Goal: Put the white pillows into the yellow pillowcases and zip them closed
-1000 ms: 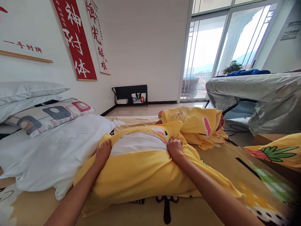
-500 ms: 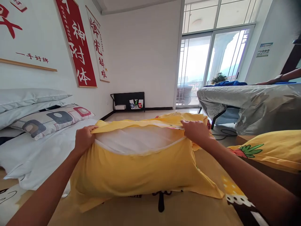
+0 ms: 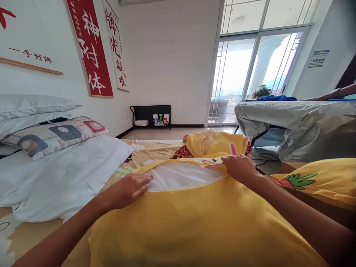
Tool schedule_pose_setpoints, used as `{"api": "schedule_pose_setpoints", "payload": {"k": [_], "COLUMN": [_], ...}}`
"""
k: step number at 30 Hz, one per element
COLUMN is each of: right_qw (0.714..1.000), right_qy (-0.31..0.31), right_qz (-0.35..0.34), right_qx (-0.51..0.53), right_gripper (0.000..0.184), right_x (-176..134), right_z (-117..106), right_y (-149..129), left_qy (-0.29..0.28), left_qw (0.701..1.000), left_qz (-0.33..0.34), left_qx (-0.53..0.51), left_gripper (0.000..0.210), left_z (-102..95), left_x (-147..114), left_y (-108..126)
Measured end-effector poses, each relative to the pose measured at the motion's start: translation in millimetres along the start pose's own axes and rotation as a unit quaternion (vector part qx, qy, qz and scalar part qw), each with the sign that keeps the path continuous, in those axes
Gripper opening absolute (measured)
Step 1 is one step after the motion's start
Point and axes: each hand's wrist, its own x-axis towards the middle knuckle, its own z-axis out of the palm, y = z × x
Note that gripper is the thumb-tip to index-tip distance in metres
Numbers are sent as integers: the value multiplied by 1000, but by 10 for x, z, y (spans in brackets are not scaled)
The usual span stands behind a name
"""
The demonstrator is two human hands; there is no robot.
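A yellow pillowcase [image 3: 189, 226] lies in front of me, its opening facing up and away. Inside the gap a white pillow [image 3: 178, 176] shows. At the left end of the opening, my left hand [image 3: 129, 191] rests on the cloth with fingers stretched out and thumb apart. My right hand [image 3: 240, 168] pinches the pillowcase's far edge at the right end of the opening; its fingertips are partly hidden.
Left are white pillows [image 3: 63, 174] and a patterned pillow [image 3: 63, 135]. A folded yellow cloth [image 3: 211, 142] lies beyond the pillowcase. Another yellow pillow [image 3: 330, 178] sits at the right. Behind it, a person's arm [image 3: 338, 92] reaches over a plastic-covered table [image 3: 300, 115].
The pillowcase's opening has come lower and nearer, uncovering the bed behind it. My left hand has moved right and down, its fingers loosening from the edge. My right hand keeps its hold.
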Motion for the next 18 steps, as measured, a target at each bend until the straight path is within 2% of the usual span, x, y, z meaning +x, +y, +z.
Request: {"api": "schedule_pose_setpoints", "payload": {"k": [2, 5, 7, 8, 10, 12, 14, 15, 17, 18], "right_qw": [998, 967, 932, 922, 926, 941, 948, 951, 962, 968], "right_qy": [45, 120, 108, 90, 45, -3, -32, -33, -12, 6], "right_qz": [-42, -194, -284, -302, -274, -205, -163, -163, -186, -196], "right_qx": [14, 117, 195, 224, 256, 268, 271, 259, 200, 159], "right_gripper": [31, 27, 27, 29, 35, 44, 51, 53, 54, 55], "right_x": [-79, -274, -404, -451, -499, -500, -474, -452, -385, -336], "right_z": [-41, -187, -206, -167, 8, 255, 456, 501, 438, 333], "right_y": [-177, -385, -410, -382, -273, -146, -49, -11, 65, 110], "left_qy": [1, 0, 9, 19, 44, 77, 103, 109, 109, 112], "left_qw": [999, 995, 995, 994, 994, 991, 989, 988, 988, 987], "left_qz": [43, 74, 69, 58, 23, -8, -12, -8, -5, -8], "left_qx": [-29, -59, -77, -86, -101, -107, -105, -106, -109, -113], "left_gripper": [41, 38, 35, 35, 39, 46, 46, 46, 45, 45], "left_z": [-16, -71, -44, 2, 166, 398, 613, 676, 649, 551], "left_x": [5, -12, -73, -116, -204, -257, -248, -218, -126, -72], "left_y": [187, 251, 138, 46, -174, -385, -536, -585, -638, -648]}}
